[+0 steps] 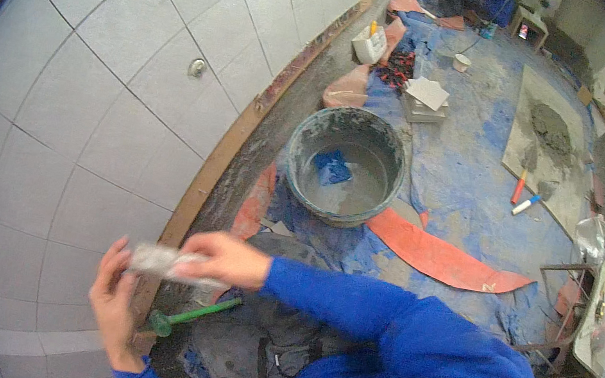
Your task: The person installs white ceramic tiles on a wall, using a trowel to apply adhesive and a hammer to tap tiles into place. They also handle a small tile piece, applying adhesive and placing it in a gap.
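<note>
Close to the tiled wall (119, 144), both hands are at a small flat light-grey piece (155, 261), smeared by motion, so I cannot tell its exact kind. My left hand (114, 306) holds its left end, with the fingers bent up around it. From the other side my right hand (232, 259) grips the right end, thumb and fingers closed. Just below the hands, a green-handled mallet (200, 313) lies beside my dark trouser leg (236, 360).
A black bucket (296, 180) holds greyish water and a blue cloth (332, 168). Behind it stand stacked white tiles (427, 98) and red-black clips (396, 69). At right, mortar (552, 129) sits on a board (524, 113), near a red-handled trowel (519, 187) and a metal-framed stand (573, 327).
</note>
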